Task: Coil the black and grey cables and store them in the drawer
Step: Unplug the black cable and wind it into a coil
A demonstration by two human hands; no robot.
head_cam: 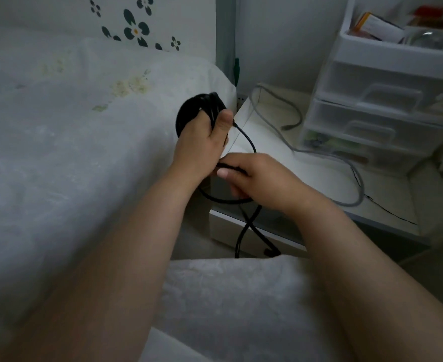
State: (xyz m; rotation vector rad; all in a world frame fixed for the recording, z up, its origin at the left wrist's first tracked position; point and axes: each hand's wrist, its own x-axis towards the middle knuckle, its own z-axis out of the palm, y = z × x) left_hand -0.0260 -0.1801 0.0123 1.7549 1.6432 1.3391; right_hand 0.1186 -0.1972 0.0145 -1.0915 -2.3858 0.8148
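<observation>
Black cable [249, 142] coiled in the gripping left hand [202, 145], its tail pinched by the right hand [257, 178].

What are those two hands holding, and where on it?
Both hold the black cable: the left hand grips the wound coil, and the right hand pinches the loose stretch just below it.

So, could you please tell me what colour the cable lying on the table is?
Grey; the cable shows best in the head view.
</observation>
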